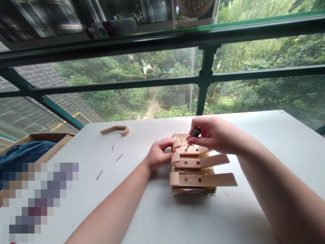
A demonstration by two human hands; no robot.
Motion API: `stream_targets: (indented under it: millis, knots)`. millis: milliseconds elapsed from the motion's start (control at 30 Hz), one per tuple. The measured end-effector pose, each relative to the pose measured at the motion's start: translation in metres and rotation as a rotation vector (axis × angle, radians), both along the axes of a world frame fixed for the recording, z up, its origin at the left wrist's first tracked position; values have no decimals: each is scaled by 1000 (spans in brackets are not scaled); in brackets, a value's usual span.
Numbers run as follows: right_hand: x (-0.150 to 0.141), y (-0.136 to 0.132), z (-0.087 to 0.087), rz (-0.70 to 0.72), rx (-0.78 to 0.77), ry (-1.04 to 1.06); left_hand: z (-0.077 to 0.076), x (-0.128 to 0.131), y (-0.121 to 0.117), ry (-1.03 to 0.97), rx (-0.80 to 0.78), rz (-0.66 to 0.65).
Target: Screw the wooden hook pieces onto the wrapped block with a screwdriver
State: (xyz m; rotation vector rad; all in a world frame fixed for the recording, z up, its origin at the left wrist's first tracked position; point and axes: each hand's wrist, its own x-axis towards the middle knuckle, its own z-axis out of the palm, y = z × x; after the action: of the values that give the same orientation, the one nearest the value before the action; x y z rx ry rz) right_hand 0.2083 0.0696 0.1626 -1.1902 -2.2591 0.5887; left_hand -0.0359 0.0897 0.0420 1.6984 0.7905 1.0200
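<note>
My right hand point(207, 134) is closed round the black handle of a screwdriver point(195, 133). Its shaft slants down, and the tip meets the left screw hole of the farthest wooden hook point(191, 151). My left hand point(161, 152) grips the curled left end of that same hook, thumb and fingers around it. Nearer to me lie a second wooden hook point(212, 160) and a third wooden hook point(215, 179), each with two screws in it. All three rest across a block wrapped in shiny brown tape point(194, 190).
At the table's point(147, 217) far left lies a loose wooden hook point(115, 128). Several screws point(119, 157) are scattered left of my left hand. An open cardboard box point(63, 140) with blue cloth stands beyond the left edge. A green railing point(162, 83) runs behind the table.
</note>
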Motion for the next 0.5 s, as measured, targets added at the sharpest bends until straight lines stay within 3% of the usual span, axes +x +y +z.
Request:
stream_targets:
  millis: [167, 500]
  knots:
    - [-6, 5, -11, -38, -6, 84, -2, -1, 1, -23, -3, -1]
    - [-16, 0, -17, 95, 17, 184, 2, 1, 0, -28, -31, -16]
